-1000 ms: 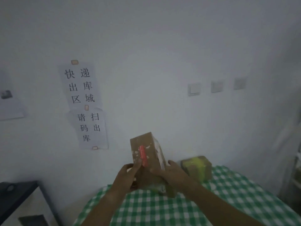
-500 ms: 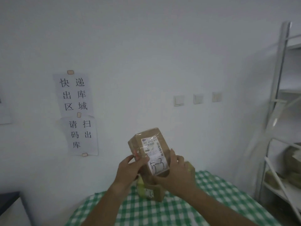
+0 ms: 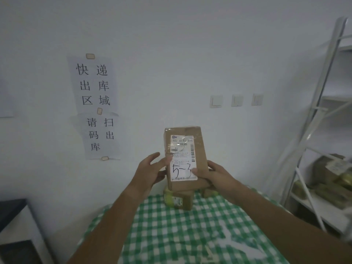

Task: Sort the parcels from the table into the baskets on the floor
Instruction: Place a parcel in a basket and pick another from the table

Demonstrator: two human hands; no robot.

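I hold a brown cardboard parcel point(image 3: 198, 145) upright above the table, its white shipping label with a handwritten "5-3" facing me. My right hand point(image 3: 215, 173) grips its right lower side, thumb on the label. My left hand point(image 3: 152, 170) touches its left edge with the thumb, the other fingers spread. Under it, a second brown parcel point(image 3: 180, 200) with yellow-green tape lies on the green-and-white checked tablecloth point(image 3: 171, 233). No basket is in view.
White wall behind carries two paper signs point(image 3: 95, 107) and three switches point(image 3: 236, 100). A white metal shelf rack point(image 3: 312, 130) with more parcels stands at the right. A dark cabinet point(image 3: 13, 208) sits low at the left.
The parcel has been turned in both hands so its label faces me squarely, and lifted slightly. My view has swung right, bringing the shelf rack in.
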